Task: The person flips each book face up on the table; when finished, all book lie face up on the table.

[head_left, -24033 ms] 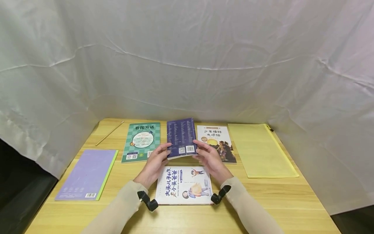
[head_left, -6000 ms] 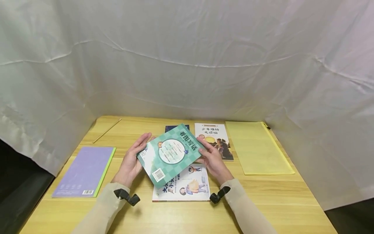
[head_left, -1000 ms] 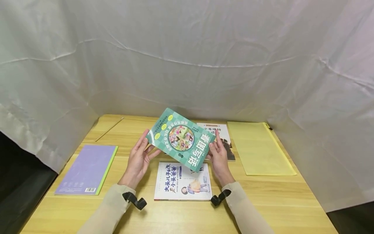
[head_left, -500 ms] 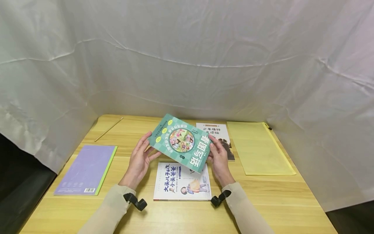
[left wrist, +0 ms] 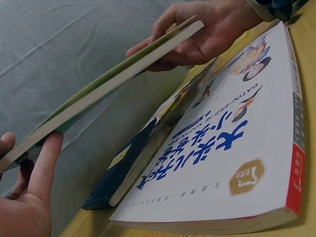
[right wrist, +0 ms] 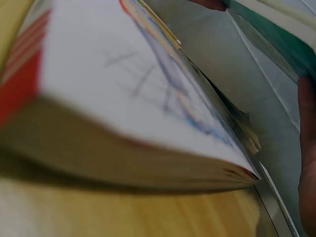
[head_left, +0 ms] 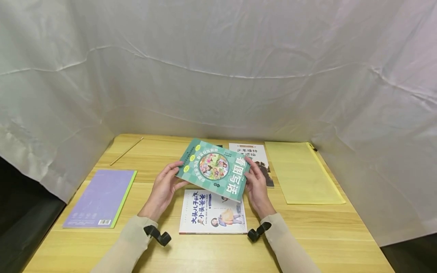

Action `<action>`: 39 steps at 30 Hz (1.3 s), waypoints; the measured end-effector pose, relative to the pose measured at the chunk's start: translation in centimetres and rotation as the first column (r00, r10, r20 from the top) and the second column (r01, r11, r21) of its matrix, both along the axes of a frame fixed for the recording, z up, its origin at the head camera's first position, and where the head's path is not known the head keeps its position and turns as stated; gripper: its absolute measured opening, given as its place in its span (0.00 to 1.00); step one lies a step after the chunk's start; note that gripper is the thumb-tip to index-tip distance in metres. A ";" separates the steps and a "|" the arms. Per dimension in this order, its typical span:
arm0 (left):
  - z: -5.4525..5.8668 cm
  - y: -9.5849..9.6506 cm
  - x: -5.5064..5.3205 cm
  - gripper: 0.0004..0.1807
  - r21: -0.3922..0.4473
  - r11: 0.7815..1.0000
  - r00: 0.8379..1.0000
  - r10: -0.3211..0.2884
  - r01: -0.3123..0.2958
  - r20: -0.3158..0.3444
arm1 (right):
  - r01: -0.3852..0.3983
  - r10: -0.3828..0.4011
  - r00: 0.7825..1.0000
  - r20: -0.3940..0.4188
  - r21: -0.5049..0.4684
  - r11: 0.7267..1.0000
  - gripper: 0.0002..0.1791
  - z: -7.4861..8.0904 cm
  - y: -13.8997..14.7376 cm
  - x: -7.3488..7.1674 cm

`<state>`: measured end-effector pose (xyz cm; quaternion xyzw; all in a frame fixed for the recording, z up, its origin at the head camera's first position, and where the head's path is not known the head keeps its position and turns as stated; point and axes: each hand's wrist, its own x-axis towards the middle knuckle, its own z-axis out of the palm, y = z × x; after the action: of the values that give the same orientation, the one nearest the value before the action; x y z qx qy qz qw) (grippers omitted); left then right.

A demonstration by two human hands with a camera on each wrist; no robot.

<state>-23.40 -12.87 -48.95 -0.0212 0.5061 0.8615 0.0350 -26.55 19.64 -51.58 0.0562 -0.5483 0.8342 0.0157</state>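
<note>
A green checked book (head_left: 213, 168) is held tilted above the table, its front cover facing up and its title turned sideways. My left hand (head_left: 164, 188) pinches its left end between thumb and fingers. At the opposite end my right hand (head_left: 257, 188) grips the edge, thumb on the cover. In the left wrist view the green book (left wrist: 94, 94) appears edge-on, raised over a white picture book (left wrist: 217, 148). That white book (head_left: 213, 223) lies flat on the table just in front of me. A dark blue book (left wrist: 118, 170) lies beyond it, mostly hidden by the green book in the head view.
Behind the right hand lies a white novel (head_left: 250, 149), partly covered. A yellow zip pouch (head_left: 305, 172) is at the right. On the left are a purple notebook (head_left: 100, 199) and a thin wooden stick (head_left: 126, 151). Grey fabric (head_left: 218, 76) walls the table's back and sides.
Earlier both hands held the dark blue book, now on the table. The green book was picked up from the back left and turned from back to front cover; just now it sinks slightly.
</note>
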 end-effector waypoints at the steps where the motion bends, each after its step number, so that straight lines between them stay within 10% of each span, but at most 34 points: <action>1: 0.0 0.0 0.0 0.18 -0.012 1.000 1.000 0.000 0.000 0.002 | -0.024 0.024 1.000 -0.011 -0.008 1.000 0.32 0.0 0.0 0.0; 12: 0.0 -0.2 0.1 0.30 -0.147 0.989 0.999 -0.015 0.020 0.035 | 0.015 -0.018 0.999 0.040 0.081 0.997 0.29 -0.3 0.1 0.1; 39: -0.2 -0.4 0.0 0.31 -0.148 0.988 0.995 -0.034 0.048 0.090 | -0.046 0.034 0.989 0.144 0.080 0.996 0.26 -0.1 0.6 -0.2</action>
<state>-23.44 -13.29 -49.19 -0.0510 0.5677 0.8184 0.0731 -26.80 20.28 -51.68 0.0079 -0.5811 0.8127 -0.0426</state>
